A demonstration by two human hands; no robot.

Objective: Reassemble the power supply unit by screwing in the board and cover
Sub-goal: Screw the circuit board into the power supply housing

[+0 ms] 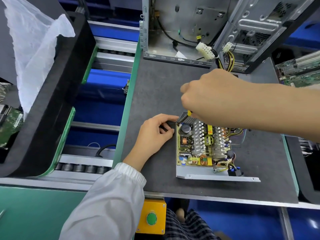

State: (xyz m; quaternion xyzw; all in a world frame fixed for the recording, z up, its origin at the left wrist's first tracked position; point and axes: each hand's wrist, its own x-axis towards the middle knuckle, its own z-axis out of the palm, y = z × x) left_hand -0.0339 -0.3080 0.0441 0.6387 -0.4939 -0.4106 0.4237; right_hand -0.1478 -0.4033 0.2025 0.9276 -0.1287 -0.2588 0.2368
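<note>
The open power supply unit (pixel 213 176) lies on the dark mat, its grey metal base showing along the front edge. Its yellow circuit board (pixel 195 148) with coils, capacitors and heat sinks sits inside it. My right hand (pixel 213 94) grips a yellow-handled screwdriver (pixel 189 113) from above, the shaft pointing down at the board's far left corner. My left hand (pixel 155 130) rests on the mat beside that corner, fingertips touching the unit's left edge. No cover is in sight.
An open computer case (pixel 181 32) with loose cables and white connectors (pixel 205 50) stands at the back of the mat (pixel 152 87). A roller conveyor (pixel 103 108) runs on the left with a black tray (pixel 52 101). A yellow box with a green button (pixel 151 218) sits below the table's edge.
</note>
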